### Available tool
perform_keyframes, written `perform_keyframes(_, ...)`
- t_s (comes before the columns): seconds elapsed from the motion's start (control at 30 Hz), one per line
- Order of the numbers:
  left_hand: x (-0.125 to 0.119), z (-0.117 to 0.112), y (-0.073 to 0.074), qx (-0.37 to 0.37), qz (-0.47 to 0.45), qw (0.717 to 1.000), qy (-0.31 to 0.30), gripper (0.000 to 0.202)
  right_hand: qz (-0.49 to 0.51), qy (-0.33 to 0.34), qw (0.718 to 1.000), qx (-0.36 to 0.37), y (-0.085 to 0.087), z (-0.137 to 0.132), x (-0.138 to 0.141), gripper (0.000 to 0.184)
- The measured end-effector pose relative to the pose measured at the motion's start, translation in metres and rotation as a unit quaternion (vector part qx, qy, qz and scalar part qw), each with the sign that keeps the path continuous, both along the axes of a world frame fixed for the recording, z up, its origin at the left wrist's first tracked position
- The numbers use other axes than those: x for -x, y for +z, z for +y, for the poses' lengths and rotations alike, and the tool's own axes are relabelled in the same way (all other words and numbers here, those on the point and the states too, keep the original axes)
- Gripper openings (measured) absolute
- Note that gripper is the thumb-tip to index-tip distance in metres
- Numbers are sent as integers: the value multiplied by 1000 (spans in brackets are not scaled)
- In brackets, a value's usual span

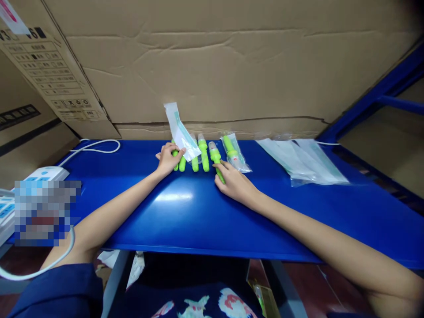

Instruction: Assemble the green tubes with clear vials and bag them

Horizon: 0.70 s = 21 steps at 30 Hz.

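My left hand (169, 159) pinches a narrow clear plastic bag (180, 132) with a pale green strip, which slants up toward the cardboard behind. Beneath that hand and bag lie several lime-green pen-like tubes (205, 160) with clear caps, side by side; some are partly covered. The fingers of my right hand (236, 184) are closed on the lower end of another lime-green tube (215, 154), its clear cap pointing away from me. Just beyond that hand, one more green tube (228, 145) lies inside a clear bag (241, 162).
Several flat clear bags (304, 161) lie at the right on the blue table (185, 216). Large cardboard (212, 75) stands along the back edge. At left are a white power strip (46, 176), a looped white cable (112, 141) and a blurred-out patch. A blue metal frame (374, 95) borders the right.
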<state>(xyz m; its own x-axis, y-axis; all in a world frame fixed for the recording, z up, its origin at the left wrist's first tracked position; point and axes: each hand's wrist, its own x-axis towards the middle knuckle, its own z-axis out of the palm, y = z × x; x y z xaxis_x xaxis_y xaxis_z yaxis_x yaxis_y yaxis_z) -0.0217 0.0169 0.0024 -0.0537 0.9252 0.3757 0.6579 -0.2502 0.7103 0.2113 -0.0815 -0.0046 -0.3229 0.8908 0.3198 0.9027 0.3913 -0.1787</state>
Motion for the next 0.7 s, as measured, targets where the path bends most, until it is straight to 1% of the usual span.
perform_keyframes(0.2,-2,0,-1,37,-3,999,10,18,48,19,999,-11,-4,3,-3,44)
perform_keyframes(0.37,-1,-4,0,45,8,999,-8,15,90,30,995,-25,-9,3,-7,42)
perform_keyframes(0.57,-1,-6,0,56,8,998,-19,12,106,21,994,-27,-10,-2,-7,40)
perform_keyframes(0.7,1,-5,-1,69,3,997,-23,14,112,25,993,-19,-9,-1,-8,41)
